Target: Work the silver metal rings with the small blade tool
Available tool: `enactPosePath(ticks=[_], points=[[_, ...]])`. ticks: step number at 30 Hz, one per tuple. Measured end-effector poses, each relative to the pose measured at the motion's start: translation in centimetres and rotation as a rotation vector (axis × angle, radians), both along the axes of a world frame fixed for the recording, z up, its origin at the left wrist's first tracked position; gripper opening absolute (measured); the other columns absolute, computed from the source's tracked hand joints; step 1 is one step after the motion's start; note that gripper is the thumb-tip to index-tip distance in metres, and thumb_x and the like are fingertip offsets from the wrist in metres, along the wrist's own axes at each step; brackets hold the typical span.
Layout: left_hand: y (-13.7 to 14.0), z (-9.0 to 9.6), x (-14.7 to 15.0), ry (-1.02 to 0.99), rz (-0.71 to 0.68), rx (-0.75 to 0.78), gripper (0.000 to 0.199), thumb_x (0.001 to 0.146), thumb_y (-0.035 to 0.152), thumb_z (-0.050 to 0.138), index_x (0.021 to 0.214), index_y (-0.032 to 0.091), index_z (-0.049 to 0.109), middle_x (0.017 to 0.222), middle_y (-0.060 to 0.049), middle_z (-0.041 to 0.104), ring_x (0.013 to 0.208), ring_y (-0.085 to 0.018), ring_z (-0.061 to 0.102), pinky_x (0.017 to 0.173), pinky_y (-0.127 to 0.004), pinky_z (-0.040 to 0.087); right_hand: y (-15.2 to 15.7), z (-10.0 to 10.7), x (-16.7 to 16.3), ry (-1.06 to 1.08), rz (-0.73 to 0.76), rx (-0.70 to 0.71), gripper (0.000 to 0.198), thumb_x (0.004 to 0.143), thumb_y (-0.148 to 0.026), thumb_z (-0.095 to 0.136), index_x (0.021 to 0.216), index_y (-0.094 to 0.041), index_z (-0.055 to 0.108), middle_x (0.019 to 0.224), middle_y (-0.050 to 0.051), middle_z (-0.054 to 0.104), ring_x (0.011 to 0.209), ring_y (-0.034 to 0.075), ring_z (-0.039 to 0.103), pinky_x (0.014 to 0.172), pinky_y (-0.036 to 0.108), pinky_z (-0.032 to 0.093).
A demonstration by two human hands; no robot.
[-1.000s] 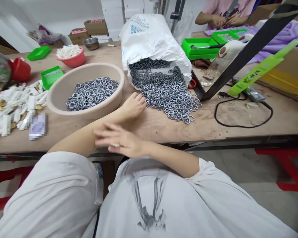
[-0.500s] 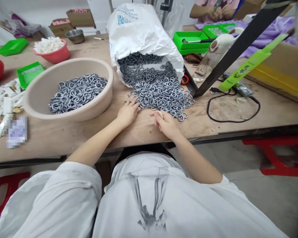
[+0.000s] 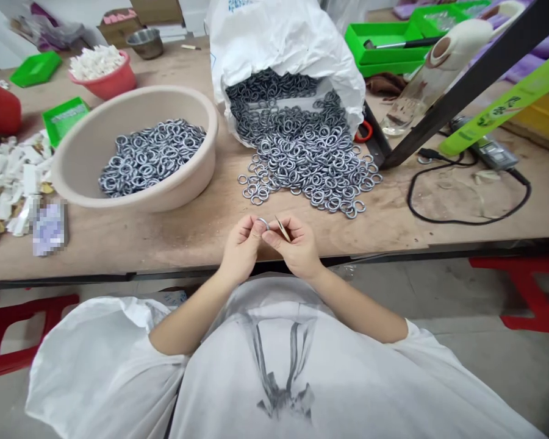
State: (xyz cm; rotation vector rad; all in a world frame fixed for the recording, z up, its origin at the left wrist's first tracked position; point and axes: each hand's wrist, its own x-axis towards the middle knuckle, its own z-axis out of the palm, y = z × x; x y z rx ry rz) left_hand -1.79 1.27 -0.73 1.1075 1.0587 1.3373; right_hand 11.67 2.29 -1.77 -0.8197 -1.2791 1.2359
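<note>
Between my two hands, just above the table's front edge, is a small grey metal ring (image 3: 263, 224). My left hand (image 3: 244, 247) pinches it between thumb and fingertips. My right hand (image 3: 297, 245) is closed round a thin, pale, pointed stick-like tool (image 3: 282, 229), its fingertips meeting the ring's right side. What the tool is exactly I cannot make out. Beyond my hands lies a heap of grey rings (image 3: 318, 164), spilling out of a white sack (image 3: 288, 46) tipped on its side. To the left, a beige basin (image 3: 68, 161) holds many more rings (image 3: 153, 157).
White pieces (image 3: 13, 177) lie at the left, near a red bowl (image 3: 114, 79) and a green tray (image 3: 66, 122). A slanted dark metal bar (image 3: 457, 91) rises at the right, beside a black cable (image 3: 412, 204) and a yellow-green tool (image 3: 507, 110). Red stools (image 3: 526, 299) stand below.
My left hand has left the edge of the ring heap and come back towards my body with a ring. My right hand has moved to meet it, and my view has tilted downwards.
</note>
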Motion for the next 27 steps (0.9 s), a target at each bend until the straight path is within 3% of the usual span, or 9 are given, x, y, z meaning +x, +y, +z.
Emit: enactPosePath(ticks=[3,6,9,12,14,19,23,27], points=[[-1.0,-0.5,0.7,-0.153,-0.017,-0.065,0.045,0.086,0.059,0.065,0.071,0.018,0.055,0.066,0.002,0.05,0.061,-0.01,0.044,0.06,-0.023,0.038,0.3,0.7,0.0,0.067,0.193,-0.087,0.043,0.071,-0.044,0.085,0.098,-0.025,0.058,0.076,-0.006,0.054,0.062,0.01,0.05,0.06,0.024,0.043],[-1.3,-0.1,0.6,-0.164,-0.073,-0.066,0.046,0.086,0.059,0.065,0.067,0.018,0.054,0.06,0.002,0.048,0.057,-0.01,0.042,0.059,-0.024,0.037,1.0,1.8,1.2,-0.041,0.335,-0.037,0.039,0.083,-0.056,0.071,0.1,-0.024,0.058,0.079,-0.003,0.058,0.067,0.013,0.055,0.064,0.027,0.045],[-1.4,0.6,0.5,-0.188,-0.062,-0.075,0.049,0.084,0.06,0.067,0.064,0.018,0.053,0.055,0.003,0.045,0.054,-0.01,0.041,0.059,-0.024,0.037,1.1,2.7,2.3,-0.345,0.232,0.173,0.04,0.098,-0.056,0.047,0.083,-0.02,0.058,0.074,-0.001,0.057,0.068,0.013,0.053,0.065,0.027,0.04],[-1.5,0.9,0.6,-0.246,-0.012,-0.139,0.049,0.078,0.059,0.074,0.064,0.018,0.051,0.056,0.003,0.044,0.051,-0.008,0.037,0.053,-0.023,0.033,0.4,2.9,2.8,-0.651,0.158,0.38,0.043,0.1,-0.051,0.045,0.074,-0.019,0.056,0.069,0.0,0.055,0.065,0.013,0.049,0.063,0.028,0.033],[-1.7,1.0,0.8,-0.276,0.009,-0.17,0.049,0.075,0.057,0.077,0.063,0.017,0.051,0.057,0.004,0.043,0.05,-0.008,0.036,0.05,-0.022,0.03,0.0,2.7,2.7,-0.726,0.143,0.452,0.045,0.1,-0.052,0.044,0.073,-0.018,0.056,0.068,0.001,0.054,0.064,0.013,0.048,0.062,0.028,0.031],[-1.8,1.1,0.8,-0.31,0.01,-0.207,0.049,0.075,0.055,0.078,0.063,0.017,0.05,0.056,0.005,0.04,0.05,-0.007,0.033,0.049,-0.022,0.028,-0.3,2.5,2.5,-0.779,0.114,0.525,0.049,0.1,-0.057,0.041,0.071,-0.019,0.053,0.064,-0.001,0.05,0.06,0.012,0.044,0.059,0.028,0.027],[-1.6,1.1,-0.1,-0.309,-0.035,-0.247,0.051,0.072,0.056,0.08,0.062,0.017,0.049,0.052,0.005,0.039,0.048,-0.007,0.031,0.048,-0.021,0.026,0.0,2.5,2.1,-0.826,0.144,0.496,0.051,0.101,-0.056,0.038,0.067,-0.02,0.05,0.063,-0.001,0.05,0.058,0.012,0.042,0.059,0.028,0.026],[-2.2,0.9,-1.0,-0.276,-0.146,-0.234,0.049,0.077,0.057,0.075,0.061,0.017,0.051,0.048,0.004,0.042,0.049,-0.008,0.038,0.056,-0.022,0.039,1.9,2.3,1.6,-0.96,0.035,0.435,0.051,0.1,-0.056,0.038,0.067,-0.02,0.053,0.065,0.002,0.055,0.063,0.015,0.046,0.062,0.029,0.026]])
